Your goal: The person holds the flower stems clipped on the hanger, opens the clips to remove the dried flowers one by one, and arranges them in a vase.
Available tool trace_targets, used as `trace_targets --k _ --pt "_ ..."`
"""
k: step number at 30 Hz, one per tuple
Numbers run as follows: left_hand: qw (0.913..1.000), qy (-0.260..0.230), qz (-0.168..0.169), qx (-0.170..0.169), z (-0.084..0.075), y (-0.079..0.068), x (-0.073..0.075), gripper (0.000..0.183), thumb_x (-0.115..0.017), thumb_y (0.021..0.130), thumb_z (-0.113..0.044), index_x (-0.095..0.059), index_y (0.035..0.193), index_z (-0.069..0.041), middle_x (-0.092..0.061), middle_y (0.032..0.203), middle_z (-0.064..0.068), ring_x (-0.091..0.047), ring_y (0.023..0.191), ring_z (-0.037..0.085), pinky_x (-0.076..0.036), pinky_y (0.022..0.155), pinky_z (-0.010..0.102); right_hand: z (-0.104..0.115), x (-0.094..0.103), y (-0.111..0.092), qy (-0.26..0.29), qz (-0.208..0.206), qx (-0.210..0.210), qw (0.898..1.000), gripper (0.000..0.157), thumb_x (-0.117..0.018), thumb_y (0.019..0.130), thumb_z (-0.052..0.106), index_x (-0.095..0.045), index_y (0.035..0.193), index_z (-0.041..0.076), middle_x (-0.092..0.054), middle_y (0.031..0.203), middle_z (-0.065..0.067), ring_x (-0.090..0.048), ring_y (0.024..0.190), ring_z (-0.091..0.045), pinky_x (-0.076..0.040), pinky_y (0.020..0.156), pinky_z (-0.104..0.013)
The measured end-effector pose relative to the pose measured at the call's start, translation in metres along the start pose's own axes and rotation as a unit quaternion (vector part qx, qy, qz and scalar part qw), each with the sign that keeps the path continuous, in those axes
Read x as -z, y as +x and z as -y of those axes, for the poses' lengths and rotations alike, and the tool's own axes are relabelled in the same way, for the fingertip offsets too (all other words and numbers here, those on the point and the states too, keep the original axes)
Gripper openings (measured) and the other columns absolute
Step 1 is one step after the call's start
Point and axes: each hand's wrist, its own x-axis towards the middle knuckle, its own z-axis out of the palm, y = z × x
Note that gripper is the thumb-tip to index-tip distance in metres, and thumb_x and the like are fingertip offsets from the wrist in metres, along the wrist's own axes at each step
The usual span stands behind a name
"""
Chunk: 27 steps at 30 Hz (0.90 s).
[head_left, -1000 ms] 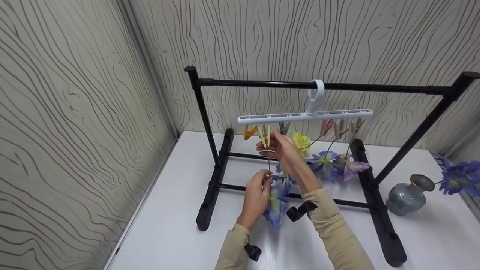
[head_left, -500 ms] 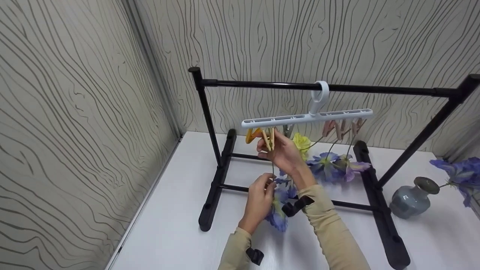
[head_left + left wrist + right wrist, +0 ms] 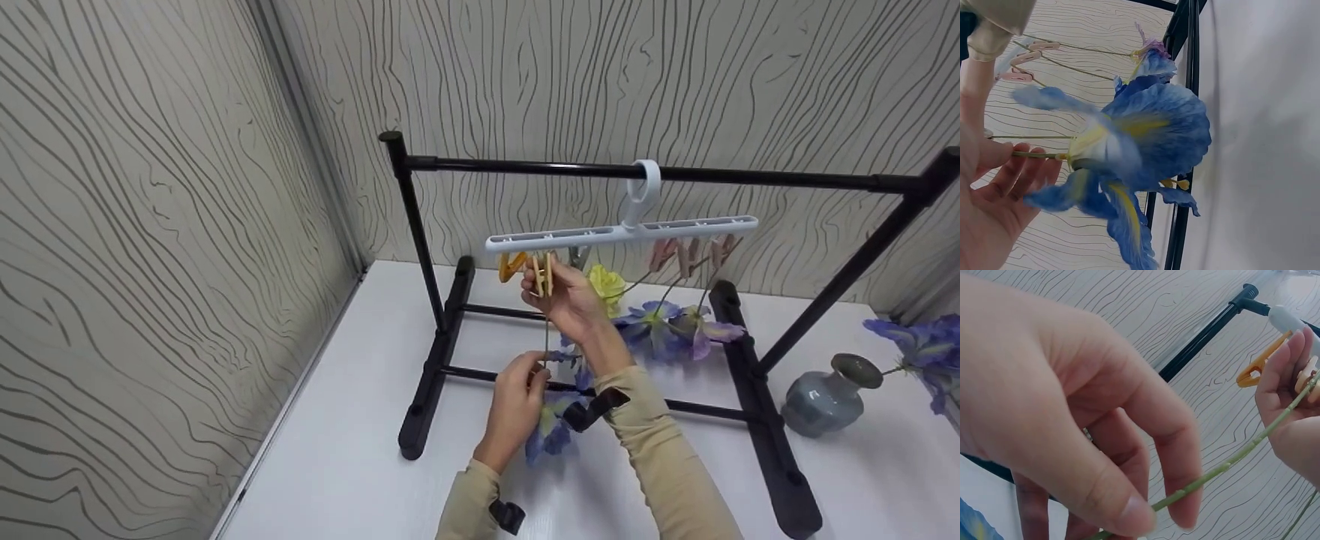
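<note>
My left hand (image 3: 514,401) pinches the green stem (image 3: 1252,444) of a blue iris (image 3: 1157,135) with yellow streaks; the bloom hangs below that hand. Higher up, my right hand (image 3: 574,307) holds a cream clothespin (image 3: 543,277) under the white hanger (image 3: 570,238). The stem runs up to this clothespin; whether it lies between the tips is too small to tell. In the right wrist view the large near hand is my left one, with my right hand (image 3: 1283,391) behind at the right edge. An orange clothespin (image 3: 511,266) hangs just left of the cream one.
Pink clothespins (image 3: 688,259) on the hanger's right half hold flowers, one yellow (image 3: 606,285) and others blue-purple (image 3: 652,326). A grey clothespin (image 3: 577,256) hangs mid-hanger. The hanger hooks over a black rack (image 3: 480,166). Right of it stands a grey-blue vase (image 3: 821,405) with a purple flower (image 3: 922,352).
My right hand's fingers have closed in around the cream clothespin, having been apart beside it a second ago. My left hand keeps its pinch on the stem. The bloom has shifted slightly. The view moved a little.
</note>
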Motion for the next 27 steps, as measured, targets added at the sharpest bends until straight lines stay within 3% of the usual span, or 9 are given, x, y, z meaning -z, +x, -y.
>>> trace_targets --k 13,20,27 --pt "0.9999 0.001 0.001 0.016 0.004 -0.005 0.005 0.016 -0.064 0.099 0.003 -0.071 0.113 -0.003 -0.067 0.089 0.002 -0.063 0.078 0.007 -0.056 0.069 0.025 -0.002 0.004 0.002 0.004 -0.066 0.060 0.996 0.031 -0.037 0.113 0.008 -0.064 0.100 -0.002 -0.068 0.089 -0.014 -0.069 0.081 -0.022 -0.059 0.078 -0.034" --pt "0.9999 -0.002 -0.001 0.014 0.006 -0.007 0.007 0.016 -0.065 0.099 0.004 -0.071 0.112 -0.001 -0.067 0.089 0.003 -0.064 0.079 0.008 -0.056 0.068 0.024 -0.004 0.001 0.004 -0.006 -0.069 0.035 0.997 0.030 -0.036 0.114 0.017 -0.060 0.108 -0.001 -0.066 0.092 -0.013 -0.067 0.079 -0.021 -0.058 0.076 -0.035" --pt "0.9996 0.018 -0.006 0.021 0.010 -0.013 0.012 0.017 -0.066 0.099 0.001 -0.073 0.114 -0.005 -0.067 0.091 0.001 -0.062 0.081 0.008 -0.055 0.068 0.025 -0.004 0.001 0.007 -0.076 -0.052 0.016 0.996 0.039 -0.032 0.115 0.026 -0.061 0.112 0.000 -0.069 0.090 -0.010 -0.068 0.080 -0.020 -0.058 0.075 -0.032"
